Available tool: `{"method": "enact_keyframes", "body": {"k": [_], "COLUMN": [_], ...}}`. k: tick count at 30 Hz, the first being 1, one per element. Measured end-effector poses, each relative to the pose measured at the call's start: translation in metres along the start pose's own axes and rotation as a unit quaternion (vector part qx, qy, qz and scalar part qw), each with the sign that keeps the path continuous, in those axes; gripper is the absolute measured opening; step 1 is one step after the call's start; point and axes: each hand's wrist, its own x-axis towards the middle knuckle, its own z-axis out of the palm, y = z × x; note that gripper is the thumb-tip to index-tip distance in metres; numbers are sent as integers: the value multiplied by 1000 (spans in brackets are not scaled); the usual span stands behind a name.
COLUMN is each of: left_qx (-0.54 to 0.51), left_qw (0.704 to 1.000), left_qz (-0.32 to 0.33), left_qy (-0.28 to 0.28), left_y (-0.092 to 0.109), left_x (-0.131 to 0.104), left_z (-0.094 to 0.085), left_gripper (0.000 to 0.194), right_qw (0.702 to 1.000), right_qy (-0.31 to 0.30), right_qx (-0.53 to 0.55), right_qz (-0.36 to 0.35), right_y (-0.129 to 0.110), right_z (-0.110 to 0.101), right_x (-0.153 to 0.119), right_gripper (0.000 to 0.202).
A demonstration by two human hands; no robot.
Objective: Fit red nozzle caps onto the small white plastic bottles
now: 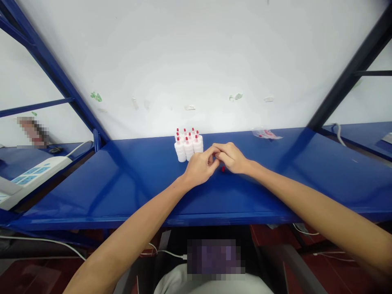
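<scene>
Forearms (pixel 137 222) over table edge (pixel 214 219), hands (pixel 199 167) (pixel 234 159) touching — bottles (pixel 188 149) close

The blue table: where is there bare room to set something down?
Bare patches: left of the white bottles, out to the table's left edge; and between the plastic bag and right forearm. The middle is crowded: bottles, left hand, right hand and a small red piece sit close together.

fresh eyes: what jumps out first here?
The cluster of red-tipped white bottles stands upright toward the back of the blue table. Mid-view, the left hand and right hand meet, a small red piece showing below the right one. Farther right, at the back, lies a clear bag with red bits.
</scene>
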Motion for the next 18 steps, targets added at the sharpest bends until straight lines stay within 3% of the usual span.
{"method": "enact_keyframes", "body": {"k": [9, 14, 18], "left_qx": [0, -104, -167], "left_qw": [1000, 987, 967], "left_qz": [-16, -93, -142], "left_qy": [-7, 80, 132], "left_y": [-1, -4, -6], "left_x": [0, 5, 10], "left_z": [-1, -3, -6], "left_gripper": [17, 13, 16], "right_qw": [999, 995, 996], "right_qy": [10, 49, 60], "right_qx": [46, 85, 50], "right_qz": [-11, 20, 51], "right_y": [2, 7, 10], "right_z": [4, 5, 5], "right_x": [1, 0, 1], "right_gripper": [15, 32, 37]}}
